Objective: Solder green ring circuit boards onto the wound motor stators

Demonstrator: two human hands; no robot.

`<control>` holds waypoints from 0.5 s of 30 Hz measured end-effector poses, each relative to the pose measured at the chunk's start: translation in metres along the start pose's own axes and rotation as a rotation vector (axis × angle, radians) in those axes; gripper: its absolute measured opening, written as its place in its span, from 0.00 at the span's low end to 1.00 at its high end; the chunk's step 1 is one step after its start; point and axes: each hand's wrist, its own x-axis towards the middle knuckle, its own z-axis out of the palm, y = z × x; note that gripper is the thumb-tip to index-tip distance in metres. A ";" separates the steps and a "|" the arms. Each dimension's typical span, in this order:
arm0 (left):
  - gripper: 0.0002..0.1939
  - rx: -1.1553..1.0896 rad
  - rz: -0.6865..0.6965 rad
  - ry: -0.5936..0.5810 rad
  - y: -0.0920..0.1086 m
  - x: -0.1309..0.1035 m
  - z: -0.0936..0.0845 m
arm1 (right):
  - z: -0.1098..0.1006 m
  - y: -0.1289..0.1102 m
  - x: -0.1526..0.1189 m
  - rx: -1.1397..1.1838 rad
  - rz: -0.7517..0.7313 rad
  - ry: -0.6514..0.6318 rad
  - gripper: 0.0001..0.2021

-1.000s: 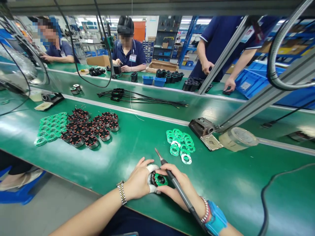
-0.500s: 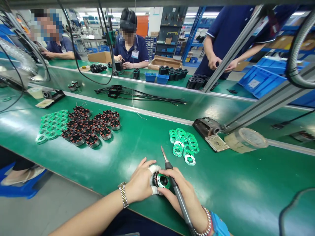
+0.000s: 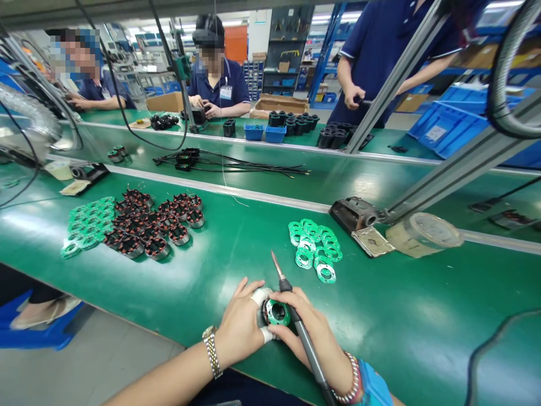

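Observation:
My left hand [image 3: 243, 322], with white tape on its thumb and a finger, is wrapped round a motor stator [image 3: 265, 311] near the bench's front edge. A green ring-shaped circuit board [image 3: 278, 312] lies on the stator's upper face. My right hand [image 3: 315, 332] holds a soldering iron [image 3: 305, 341] against the palm, its tip pointing up and away from me. The thumb and index finger of that hand touch the board's edge from the right. Loose green ring boards [image 3: 315, 248] lie beyond my hands, slightly to the right.
Copper-wound stators [image 3: 154, 225] and a sheet of green boards [image 3: 88, 225] sit at the left. A soldering iron stand [image 3: 355, 214], its sponge tray [image 3: 372, 242] and a round plastic tub [image 3: 425, 234] stand at the right. Black cables [image 3: 236, 163] lie behind the rail. Co-workers occupy the far side.
Both hands keep their hold on the stator and board, with only slight movement. The view has shifted a little. Across the bench, the standing co-worker's hands have moved apart.

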 end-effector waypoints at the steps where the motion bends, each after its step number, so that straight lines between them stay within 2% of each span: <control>1: 0.28 0.002 -0.015 0.024 0.002 -0.001 0.002 | -0.001 0.001 0.001 0.021 -0.003 -0.012 0.15; 4: 0.30 0.003 -0.046 0.065 0.004 -0.005 0.005 | -0.005 0.003 0.004 0.079 0.012 -0.065 0.16; 7: 0.34 -0.048 -0.024 0.015 -0.001 -0.011 -0.001 | -0.014 0.003 0.003 0.098 0.030 -0.080 0.20; 9: 0.33 -0.115 -0.013 -0.032 -0.008 -0.015 -0.010 | -0.021 0.002 -0.002 0.059 0.061 -0.033 0.20; 11: 0.28 -0.180 -0.032 -0.053 -0.015 -0.019 -0.021 | -0.026 0.001 -0.010 -0.005 0.119 0.040 0.18; 15: 0.21 -0.256 -0.059 -0.022 -0.017 -0.025 -0.036 | -0.025 -0.002 -0.027 -0.098 0.184 0.188 0.13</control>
